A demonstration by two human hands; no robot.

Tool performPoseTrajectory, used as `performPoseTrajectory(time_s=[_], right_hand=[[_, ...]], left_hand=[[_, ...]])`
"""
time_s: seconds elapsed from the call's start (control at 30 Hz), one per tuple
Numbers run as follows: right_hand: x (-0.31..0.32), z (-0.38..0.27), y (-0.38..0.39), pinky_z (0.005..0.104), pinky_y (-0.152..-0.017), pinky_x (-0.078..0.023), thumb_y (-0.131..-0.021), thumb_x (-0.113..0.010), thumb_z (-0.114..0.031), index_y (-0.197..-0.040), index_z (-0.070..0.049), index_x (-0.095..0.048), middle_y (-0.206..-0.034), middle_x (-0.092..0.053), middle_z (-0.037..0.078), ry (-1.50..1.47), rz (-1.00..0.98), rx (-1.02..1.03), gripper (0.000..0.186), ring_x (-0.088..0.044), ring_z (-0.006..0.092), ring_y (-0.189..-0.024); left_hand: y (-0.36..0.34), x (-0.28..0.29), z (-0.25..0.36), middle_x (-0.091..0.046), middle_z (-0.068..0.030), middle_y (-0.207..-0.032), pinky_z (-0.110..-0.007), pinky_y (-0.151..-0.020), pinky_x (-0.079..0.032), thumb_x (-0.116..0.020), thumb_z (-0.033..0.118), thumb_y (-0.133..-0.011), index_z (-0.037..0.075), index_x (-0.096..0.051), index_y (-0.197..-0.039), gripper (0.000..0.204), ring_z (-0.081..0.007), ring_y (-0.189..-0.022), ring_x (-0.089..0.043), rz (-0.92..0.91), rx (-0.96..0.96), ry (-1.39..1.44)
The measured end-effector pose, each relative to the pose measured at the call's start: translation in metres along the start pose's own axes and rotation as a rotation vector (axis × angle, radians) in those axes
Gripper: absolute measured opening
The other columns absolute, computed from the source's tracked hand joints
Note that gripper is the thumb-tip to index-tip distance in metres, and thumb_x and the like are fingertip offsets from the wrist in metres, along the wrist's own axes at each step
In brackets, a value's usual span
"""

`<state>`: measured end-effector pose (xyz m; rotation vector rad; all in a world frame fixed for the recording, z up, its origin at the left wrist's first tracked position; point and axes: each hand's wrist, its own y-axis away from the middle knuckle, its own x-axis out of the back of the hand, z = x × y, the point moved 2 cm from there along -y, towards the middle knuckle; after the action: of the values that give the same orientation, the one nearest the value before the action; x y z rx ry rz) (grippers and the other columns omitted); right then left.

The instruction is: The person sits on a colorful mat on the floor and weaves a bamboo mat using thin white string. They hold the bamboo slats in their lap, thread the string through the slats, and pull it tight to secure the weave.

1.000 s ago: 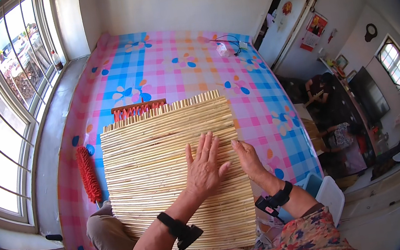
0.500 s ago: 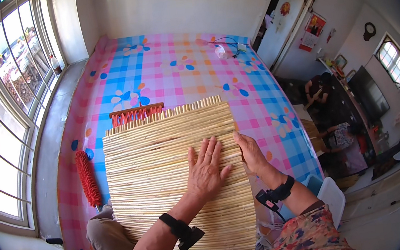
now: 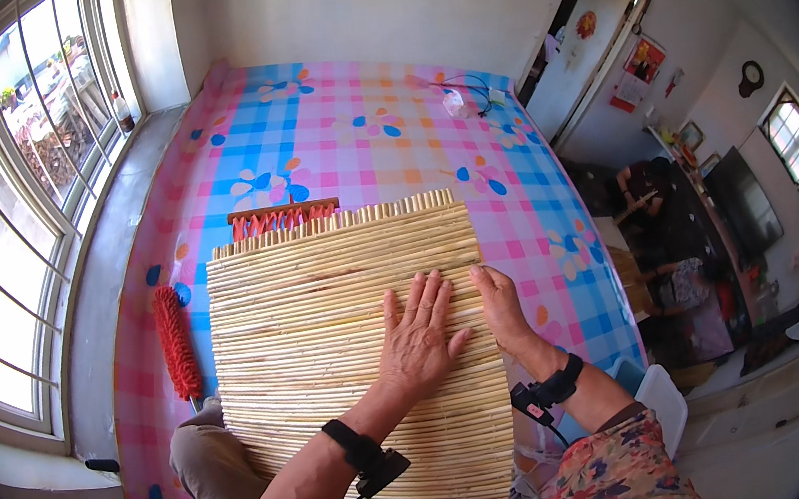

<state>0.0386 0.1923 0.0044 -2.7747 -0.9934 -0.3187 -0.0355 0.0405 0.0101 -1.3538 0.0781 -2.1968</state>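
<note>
A rectangular mat of thin yellow reed stalks [image 3: 302,353], laid side by side, is propped over my lap. Its stalk ends stick up unevenly along the far edge. My left hand [image 3: 420,340] lies flat on its upper right part, fingers spread. At the right edge, my right hand [image 3: 505,308] grips the mat, with the thumb side showing and the other fingers partly hidden behind the edge. Just beyond the far edge lies a brown wooden bar with red lacing [image 3: 284,216], partly covered by the mat.
A checked, flowered sheet [image 3: 369,168] covers the wide surface under me. On the left lie a red fluffy duster [image 3: 177,344] and a barred window's sill [image 3: 108,258]. A clear crumpled item with a black cable [image 3: 456,103] rests far back. White and blue tubs [image 3: 658,407] stand right; other people [image 3: 648,181] sit beyond.
The view has shifted slightly, so the room appears a little to the right. Both hands keep nearly the same places on the mat.
</note>
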Motion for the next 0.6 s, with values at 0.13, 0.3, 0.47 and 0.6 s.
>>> performPoseTrajectory(time_s=[0.13, 0.3, 0.47, 0.6], right_hand=[[0.002, 0.008, -0.004, 0.0297, -0.070, -0.043, -0.103, -0.048, -0.034, -0.086, 0.000, -0.058, -0.075, -0.054, 0.002, -0.045, -0.007, -0.012, 0.039, -0.046, 0.0113, -0.075], [0.004, -0.005, -0.010, 0.0274, -0.084, -0.048, -0.103, -0.050, -0.036, -0.117, 0.003, -0.060, -0.103, -0.065, 0.006, -0.305, -0.130, -0.206, 0.043, -0.059, 0.0121, -0.092], [-0.003, -0.012, -0.023, 0.0276, -0.076, -0.047, -0.101, -0.052, -0.039, -0.099, 0.002, -0.065, -0.085, -0.062, 0.002, -0.204, -0.140, -0.094, 0.043, -0.054, 0.0106, -0.080], [0.000, 0.007, -0.029, 0.0285, -0.071, -0.045, -0.101, -0.053, -0.036, -0.092, 0.001, -0.064, -0.081, -0.060, 0.002, -0.096, -0.105, -0.033, 0.040, -0.051, 0.0096, -0.076]], left_hand=[[-0.002, -0.001, 0.001, -0.025, -0.0114, -0.159, -0.052, -0.119, -0.004, -0.050, 0.047, -0.094, 0.004, -0.033, -0.148, 0.071, -0.0264, -0.149, -0.016, 0.001, -0.005, 0.020], [-0.003, 0.000, 0.000, -0.025, -0.0122, -0.159, -0.052, -0.119, -0.004, -0.048, 0.048, -0.094, 0.003, -0.032, -0.148, 0.071, -0.0269, -0.149, -0.016, -0.005, 0.009, 0.027], [-0.002, -0.001, 0.000, -0.025, -0.0127, -0.159, -0.052, -0.119, -0.005, -0.047, 0.049, -0.095, 0.003, -0.032, -0.148, 0.071, -0.0272, -0.149, -0.016, -0.008, -0.008, 0.017], [-0.003, -0.001, 0.000, -0.025, -0.0125, -0.158, -0.052, -0.119, -0.005, -0.047, 0.049, -0.095, 0.003, -0.033, -0.147, 0.071, -0.0271, -0.149, -0.017, 0.005, -0.008, 0.002]])
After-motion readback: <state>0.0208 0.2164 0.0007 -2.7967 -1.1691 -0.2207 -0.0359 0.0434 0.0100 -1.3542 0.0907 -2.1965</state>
